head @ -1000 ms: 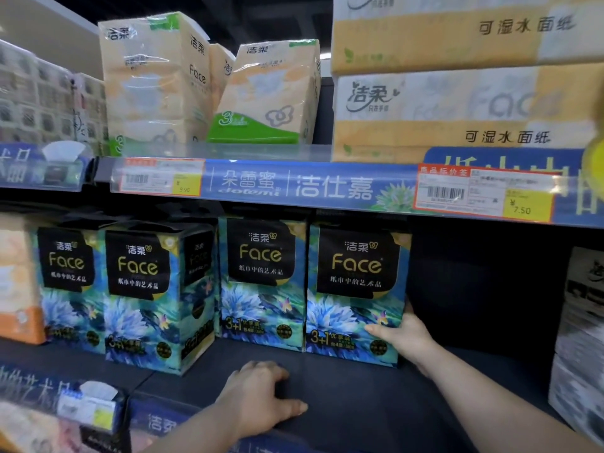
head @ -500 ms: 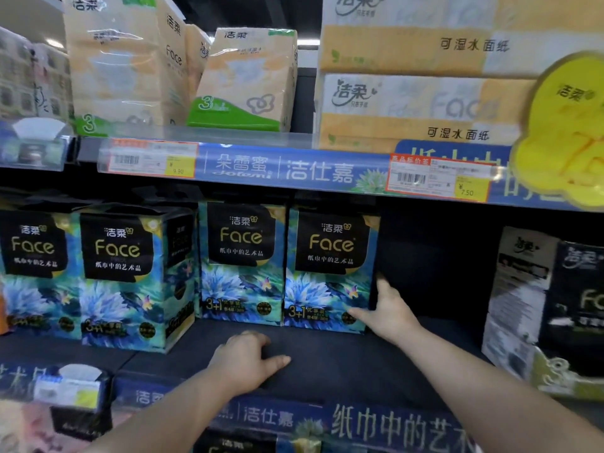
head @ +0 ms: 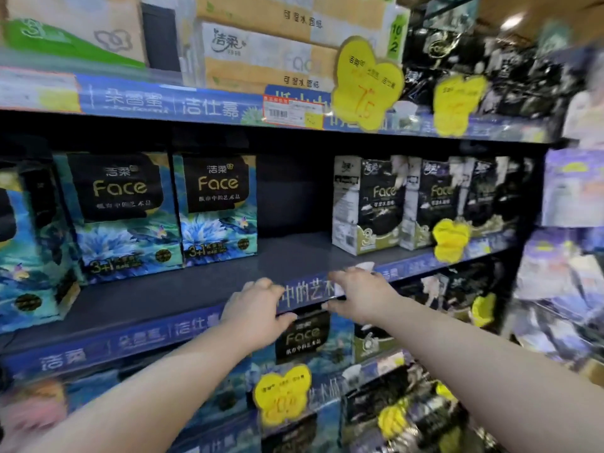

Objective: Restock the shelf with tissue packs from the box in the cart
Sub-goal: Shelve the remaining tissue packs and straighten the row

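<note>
- At the far left of the dark grey middle shelf (head: 202, 289), a blue-and-teal flowered tissue pack with a black label (head: 29, 256) stands nearest the front edge, partly cut off by the frame.
- Just to its right, two more blue flowered "Face" tissue packs (head: 124, 217) (head: 217, 207) stand upright side by side, touching, set further back on the board.
- The left hand (head: 256, 308) rests over the front lip of that shelf, fingers curled loosely down over the blue printed edge strip (head: 307, 291); it grips no pack.
- Behind the hands, a bare stretch of shelf lies between the blue packs and the black ones.
- The right hand (head: 358, 295) sits just beside the left on the same strip, fingers bent and spread, holding nothing; whether it presses the strip cannot be told through the blur.
- Above it, a yellow flower-shaped price tag (head: 366, 83) hangs from the upper shelf edge.
- To the right, black-and-white "Face" tissue packs (head: 376, 204) stand in a row, with another yellow tag (head: 451, 240) in front of them.
- The box and cart are out of view.
</note>
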A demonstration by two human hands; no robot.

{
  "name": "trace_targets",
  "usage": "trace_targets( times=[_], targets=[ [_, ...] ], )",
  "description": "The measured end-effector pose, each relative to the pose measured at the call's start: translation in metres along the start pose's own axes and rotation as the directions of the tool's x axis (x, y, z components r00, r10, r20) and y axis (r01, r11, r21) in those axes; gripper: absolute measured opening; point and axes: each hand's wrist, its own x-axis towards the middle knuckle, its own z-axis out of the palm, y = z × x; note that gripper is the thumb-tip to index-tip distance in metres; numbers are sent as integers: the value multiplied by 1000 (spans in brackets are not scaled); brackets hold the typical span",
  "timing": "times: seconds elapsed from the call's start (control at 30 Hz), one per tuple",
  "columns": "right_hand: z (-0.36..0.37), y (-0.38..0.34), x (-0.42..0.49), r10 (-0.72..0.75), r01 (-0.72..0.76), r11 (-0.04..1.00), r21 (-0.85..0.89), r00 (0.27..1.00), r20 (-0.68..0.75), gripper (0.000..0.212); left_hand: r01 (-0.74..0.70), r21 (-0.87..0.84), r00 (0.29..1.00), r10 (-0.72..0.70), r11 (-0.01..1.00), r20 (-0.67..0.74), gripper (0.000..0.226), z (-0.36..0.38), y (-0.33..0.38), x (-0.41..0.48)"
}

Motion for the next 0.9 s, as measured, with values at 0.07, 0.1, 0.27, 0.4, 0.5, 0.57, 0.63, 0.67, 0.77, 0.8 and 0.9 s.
trace_targets(
  times=[0.07, 0.1, 0.27, 0.4, 0.5, 0.57, 0.63, 0.67, 0.77, 0.8, 0.9],
  targets=[
    [6, 19, -33, 69, -69, 997, -28, 997, 18, 61, -71, -16, 996, 71, 997, 44, 57, 14, 28, -3],
    [8, 30, -49, 110, -109, 993, -39, 994, 28, 60, -104, -31, 993, 106, 994, 58, 57, 19, 44, -5],
    [15, 85, -134, 310, -306, 949, -77, 950, 43, 60, -284, -89, 945, 294, 955, 141, 54, 42, 129, -12],
    [24, 131, -206, 444, -440, 896, -63, 892, 81, 57, -411, -98, 885, 423, 906, 195, 53, 61, 206, -32],
    [31, 169, -265, 532, -532, 846, -25, 843, 82, 43, -488, -147, 833, 509, 861, 217, 53, 75, 271, -49],
    [34, 198, -309, 580, -579, 814, -33, 810, 88, 42, -530, -190, 798, 561, 827, 220, 52, 84, 321, -63],
    [35, 227, -355, 624, -623, 781, -48, 775, 99, 49, -560, -224, 766, 602, 798, 225, 52, 91, 376, -81],
    [35, 242, -379, 646, -646, 762, -44, 756, 102, 51, -571, -242, 751, 618, 784, 233, 53, 95, 404, -91],
    [37, 291, -453, 706, -710, 704, -27, 696, 129, 50, -590, -310, 704, 663, 746, 256, 54, 107, 490, -123],
    [36, 306, -477, 724, -728, 685, -29, 676, 139, 48, -586, -327, 695, 667, 742, 267, 54, 112, 518, -135],
    [33, 343, -542, 775, -783, 622, -18, 613, 152, 51, -602, -352, 657, 695, 717, 292, 54, 124, 590, -168]
  ],
)
